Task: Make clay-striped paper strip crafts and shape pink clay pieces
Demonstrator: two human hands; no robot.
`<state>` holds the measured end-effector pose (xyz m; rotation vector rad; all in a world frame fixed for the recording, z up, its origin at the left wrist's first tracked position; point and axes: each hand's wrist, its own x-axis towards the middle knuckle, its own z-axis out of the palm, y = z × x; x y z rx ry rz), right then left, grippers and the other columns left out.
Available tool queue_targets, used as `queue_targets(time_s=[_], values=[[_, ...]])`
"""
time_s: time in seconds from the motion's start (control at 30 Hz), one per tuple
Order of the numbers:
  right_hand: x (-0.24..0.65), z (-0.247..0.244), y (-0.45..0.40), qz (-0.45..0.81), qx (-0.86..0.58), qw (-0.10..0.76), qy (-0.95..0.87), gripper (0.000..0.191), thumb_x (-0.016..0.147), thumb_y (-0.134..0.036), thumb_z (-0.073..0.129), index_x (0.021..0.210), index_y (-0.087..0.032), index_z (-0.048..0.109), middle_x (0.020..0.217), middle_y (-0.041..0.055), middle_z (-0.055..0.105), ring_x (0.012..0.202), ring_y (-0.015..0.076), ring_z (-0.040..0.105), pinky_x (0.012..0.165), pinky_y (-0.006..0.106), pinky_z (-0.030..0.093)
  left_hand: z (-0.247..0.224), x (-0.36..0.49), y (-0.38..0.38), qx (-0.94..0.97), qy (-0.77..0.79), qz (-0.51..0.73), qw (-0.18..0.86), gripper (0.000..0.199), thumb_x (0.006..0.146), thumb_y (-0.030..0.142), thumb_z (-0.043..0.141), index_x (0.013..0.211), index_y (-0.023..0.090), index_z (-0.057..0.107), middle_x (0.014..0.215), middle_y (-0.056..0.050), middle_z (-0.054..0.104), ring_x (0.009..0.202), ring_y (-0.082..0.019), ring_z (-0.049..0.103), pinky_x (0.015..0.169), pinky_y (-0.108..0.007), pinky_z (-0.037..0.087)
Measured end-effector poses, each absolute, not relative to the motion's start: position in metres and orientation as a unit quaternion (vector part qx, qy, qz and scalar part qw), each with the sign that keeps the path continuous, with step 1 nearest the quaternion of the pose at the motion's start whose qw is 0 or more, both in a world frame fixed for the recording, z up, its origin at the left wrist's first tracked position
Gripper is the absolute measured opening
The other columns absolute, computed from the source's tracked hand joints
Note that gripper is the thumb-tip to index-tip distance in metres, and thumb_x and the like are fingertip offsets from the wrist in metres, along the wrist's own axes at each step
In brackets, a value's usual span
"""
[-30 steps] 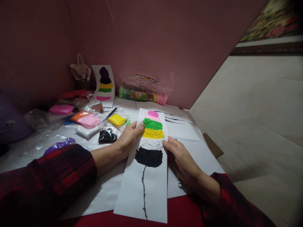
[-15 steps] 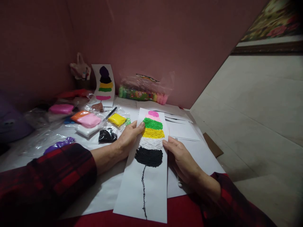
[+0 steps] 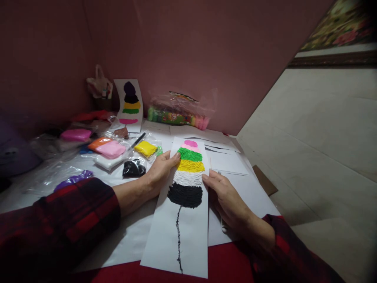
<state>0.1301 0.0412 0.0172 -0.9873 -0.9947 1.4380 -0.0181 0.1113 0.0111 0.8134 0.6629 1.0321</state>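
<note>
while the left hand [image 3: 159, 173] pinches the left edge of a white card [image 3: 194, 239], thumb in front and fingertips hidden behind, the right hand [image 3: 228, 198] grips the right edge a little lower, its thumb beside the white band [image 3: 187, 179]. the card slants above white paper [image 3: 123, 243] and a red surface [image 3: 226, 261], between the two hands. stacked textured bands [image 3: 190, 166] run down it: bright pink, pale pink, green, yellow, white and black, with a thin black line [image 3: 178, 236] below. near the left hand lie a black packet [image 3: 134, 168] and a yellow packet [image 3: 145, 149]; farther back, a second card [image 3: 132, 105] stands near the pink wall [image 3: 191, 47].
</note>
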Motion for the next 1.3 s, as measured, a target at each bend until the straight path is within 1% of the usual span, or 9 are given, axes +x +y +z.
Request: queue_targets(time_s=[0.2, 0.37, 0.53, 0.7, 0.93, 1.17, 1.3], values=[[0.1315, 0.0147, 0.0415, 0.602, -0.412, 0.537, -0.424, 0.020, 0.084, -0.027, 0.061, 0.100, -0.018, 0.068, 0.105, 0.0085, 0.073, 0.107, 0.0266, 0.062, 0.094, 0.043, 0.045, 0.0113, -0.0192, 0.1104, 0.376, 0.295, 0.469, 0.743, 0.020, 0.083, 0.026, 0.063, 0.099, 0.014, 0.066, 0.086, -0.011, 0.075, 0.088, -0.026, 0.069, 0.078, -0.035, 0.055], [0.1325, 0.0131, 0.0417, 0.590, -0.423, 0.537, -0.429, 0.020, 0.088, -0.029, 0.057, 0.101, -0.017, 0.067, 0.106, 0.0091, 0.072, 0.106, 0.0260, 0.062, 0.094, 0.043, 0.045, 0.0161, -0.0177, 0.1087, 0.367, 0.314, 0.471, 0.738, 0.018, 0.083, 0.022, 0.062, 0.098, 0.012, 0.066, 0.087, -0.013, 0.075, 0.088, -0.027, 0.069, 0.079, -0.036, 0.054], [0.1318, 0.0133, 0.0408, 0.574, -0.432, 0.537, -0.443, 0.021, 0.086, -0.030, 0.059, 0.101, -0.017, 0.066, 0.107, 0.0090, 0.072, 0.108, 0.0266, 0.061, 0.093, 0.042, 0.046, 0.0149, -0.0177, 0.1098, 0.375, 0.304, 0.466, 0.741, 0.021, 0.083, 0.023, 0.063, 0.100, 0.012, 0.065, 0.090, -0.013, 0.074, 0.088, -0.026, 0.069, 0.079, -0.036, 0.054], [0.1318, 0.0125, 0.0415, 0.572, -0.435, 0.536, -0.444, 0.020, 0.085, -0.029, 0.059, 0.099, -0.017, 0.066, 0.108, 0.0091, 0.072, 0.109, 0.0272, 0.060, 0.093, 0.043, 0.045, 0.0146, -0.0183, 0.1099, 0.376, 0.307, 0.465, 0.741, 0.018, 0.084, 0.022, 0.061, 0.099, 0.012, 0.064, 0.088, -0.012, 0.074, 0.084, -0.024, 0.069, 0.077, -0.034, 0.054], [0.1312, 0.0130, 0.0416, 0.588, -0.417, 0.543, -0.431, 0.018, 0.084, -0.027, 0.060, 0.097, -0.017, 0.067, 0.108, 0.0092, 0.072, 0.109, 0.0270, 0.061, 0.092, 0.043, 0.046, 0.0138, -0.0178, 0.1104, 0.370, 0.298, 0.469, 0.744, 0.022, 0.080, 0.024, 0.066, 0.099, 0.011, 0.064, 0.084, -0.012, 0.074, 0.083, -0.025, 0.069, 0.077, -0.035, 0.053], [0.1298, 0.0141, 0.0421, 0.594, -0.400, 0.557, -0.420, 0.016, 0.080, -0.022, 0.063, 0.093, -0.017, 0.070, 0.106, 0.0084, 0.073, 0.108, 0.0272, 0.062, 0.092, 0.042, 0.047, 0.0158, -0.0172, 0.1092, 0.364, 0.317, 0.473, 0.737, 0.020, 0.078, 0.020, 0.066, 0.095, 0.010, 0.064, 0.079, -0.011, 0.073, 0.075, -0.024, 0.068, 0.074, -0.034, 0.052], [0.1292, 0.0158, 0.0409, 0.590, -0.401, 0.567, -0.412, 0.017, 0.079, -0.022, 0.064, 0.094, -0.018, 0.071, 0.104, 0.0081, 0.074, 0.106, 0.0277, 0.063, 0.091, 0.042, 0.048, 0.0175, -0.0169, 0.1065, 0.358, 0.325, 0.466, 0.741, 0.023, 0.074, 0.019, 0.069, 0.095, 0.011, 0.064, 0.077, -0.010, 0.072, 0.073, -0.023, 0.068, 0.072, -0.034, 0.052]])
